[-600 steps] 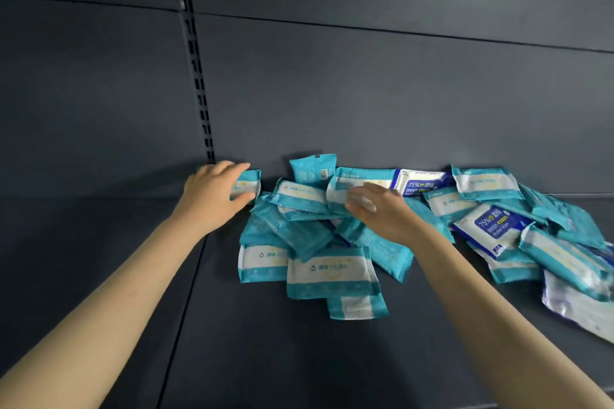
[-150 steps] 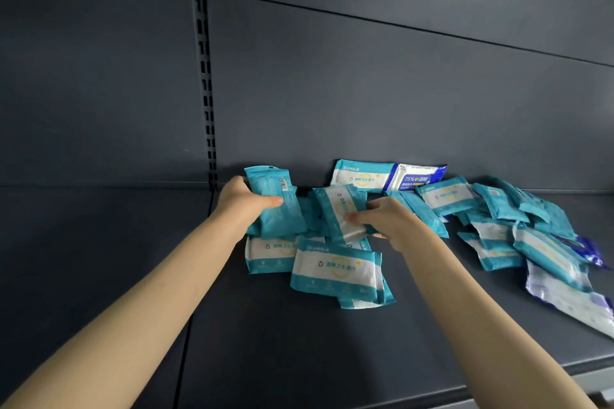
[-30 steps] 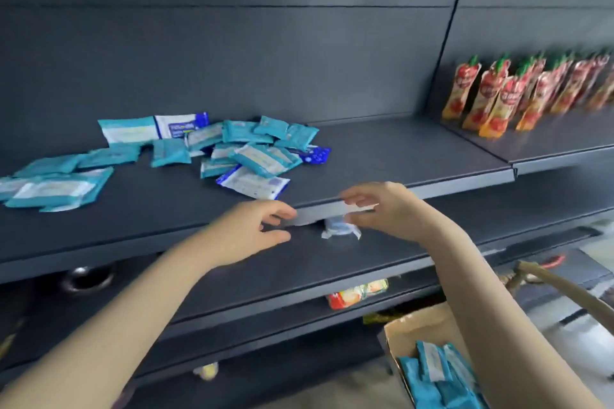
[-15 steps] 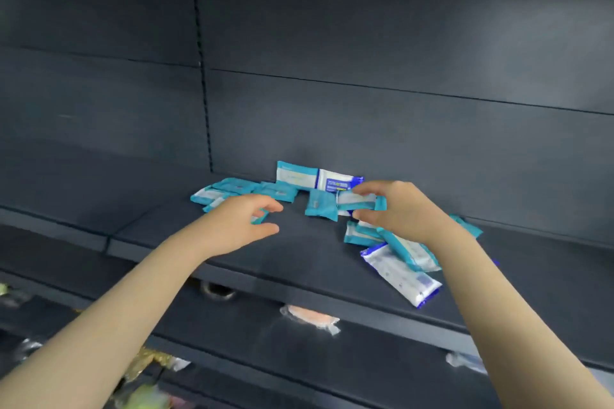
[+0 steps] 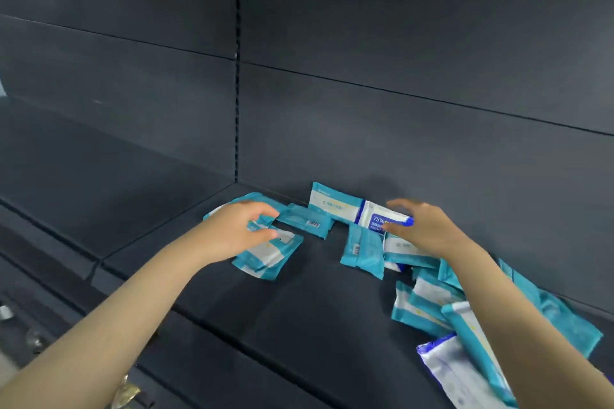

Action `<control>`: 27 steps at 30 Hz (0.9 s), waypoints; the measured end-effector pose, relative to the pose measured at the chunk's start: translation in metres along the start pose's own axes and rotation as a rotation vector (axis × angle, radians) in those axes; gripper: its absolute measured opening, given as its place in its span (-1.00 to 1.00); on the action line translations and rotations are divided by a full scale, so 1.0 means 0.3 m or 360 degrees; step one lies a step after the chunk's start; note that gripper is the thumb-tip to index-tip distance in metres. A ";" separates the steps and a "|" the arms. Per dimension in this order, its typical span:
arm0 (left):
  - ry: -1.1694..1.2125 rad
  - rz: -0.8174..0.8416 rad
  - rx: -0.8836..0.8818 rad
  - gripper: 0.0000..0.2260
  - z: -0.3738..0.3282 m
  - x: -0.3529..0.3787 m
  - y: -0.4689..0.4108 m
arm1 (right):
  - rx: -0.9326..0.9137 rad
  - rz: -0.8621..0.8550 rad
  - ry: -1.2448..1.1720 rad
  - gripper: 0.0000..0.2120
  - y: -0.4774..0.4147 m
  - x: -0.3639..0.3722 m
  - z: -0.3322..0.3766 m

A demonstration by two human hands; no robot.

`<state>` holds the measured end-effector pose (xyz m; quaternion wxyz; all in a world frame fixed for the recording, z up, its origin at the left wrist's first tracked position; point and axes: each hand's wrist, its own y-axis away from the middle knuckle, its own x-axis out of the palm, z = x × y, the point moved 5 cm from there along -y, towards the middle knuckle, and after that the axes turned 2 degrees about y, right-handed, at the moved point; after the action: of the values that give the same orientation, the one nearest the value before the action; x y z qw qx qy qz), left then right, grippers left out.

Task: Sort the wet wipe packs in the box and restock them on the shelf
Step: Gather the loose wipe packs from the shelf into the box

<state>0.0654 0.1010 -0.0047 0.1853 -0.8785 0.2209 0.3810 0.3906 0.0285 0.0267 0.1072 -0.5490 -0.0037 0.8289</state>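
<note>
Loose wet wipe packs [image 5: 362, 251] lie on a dark shelf [image 5: 299, 315] in two clusters, with bare shelf between them. At the back, a blue-and-white pack [image 5: 377, 219] leans on the back panel [image 5: 432, 149], its long axis running left to right. A teal-and-white pack [image 5: 332, 204] stands beside it the same way. The right hand [image 5: 428, 232] is the nearer one, just in front and to the right. Its fingers are spread wide around the pack's right end and closed on nothing. The left hand [image 5: 232, 232] hovers over the left cluster [image 5: 269, 256], half open with thumb and forefinger apart. Blur leaves contact there uncertain. A further pile [image 5: 428, 305] lies beside the right forearm.
</note>
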 end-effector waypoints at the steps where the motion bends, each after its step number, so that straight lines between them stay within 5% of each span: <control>1: -0.0006 0.0031 0.0013 -0.69 0.028 0.005 -0.048 | 0.0052 -0.0002 0.0012 -0.57 -0.034 0.021 -0.024; 11: 0.0109 0.0342 0.0146 -0.80 0.287 0.051 -0.498 | 0.0490 -0.0231 0.0235 -0.52 -0.157 0.190 -0.091; 16: 0.0129 0.0467 0.0191 -0.80 0.386 0.093 -0.575 | 0.0574 -0.0237 0.0392 -0.69 -0.139 0.222 -0.069; 27: -0.0345 0.0535 0.0205 -0.63 0.432 0.075 -0.595 | 0.0527 0.0141 0.0154 -0.84 -0.113 0.274 0.050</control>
<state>0.0975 0.3082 -0.0766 0.1975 -0.7694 0.3672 0.4840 0.3519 0.0783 -0.0380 0.1595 -0.5627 0.1622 0.7947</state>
